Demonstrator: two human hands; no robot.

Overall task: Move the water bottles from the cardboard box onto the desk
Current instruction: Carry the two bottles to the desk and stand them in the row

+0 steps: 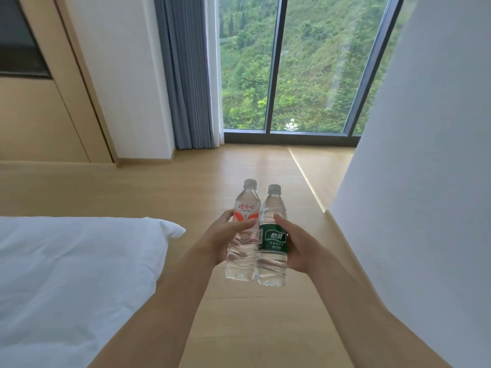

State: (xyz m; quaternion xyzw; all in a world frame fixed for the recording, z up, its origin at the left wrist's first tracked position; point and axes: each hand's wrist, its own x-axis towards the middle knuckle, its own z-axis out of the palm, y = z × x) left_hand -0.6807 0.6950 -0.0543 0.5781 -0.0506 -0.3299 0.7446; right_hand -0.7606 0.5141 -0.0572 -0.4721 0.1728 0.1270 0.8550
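Left hand [220, 235] grips clear red-labelled plastic water bottle [242, 232]; right hand [295, 248] grips clear green-labelled plastic water bottle [273, 240], held upright, touching, above wood floor [239, 314], likely for one-trip carrying; box and desk unseen.

Counted items. 2 clear plastic water bottles with white caps, side by side and touching: 1 red-and-white-labelled bottle [243, 232] and 1 green-labelled bottle [272, 239]. 2 bare hands: 1 left hand [221, 239] and 1 right hand [297, 247], each holding 1 bottle. 1 white-sheeted bed [66, 274]. 1 grey pleated curtain [183, 75]. 2 full window panes [287, 62] with 1 dark frame post between them, plus part of 1 further pane at the right.
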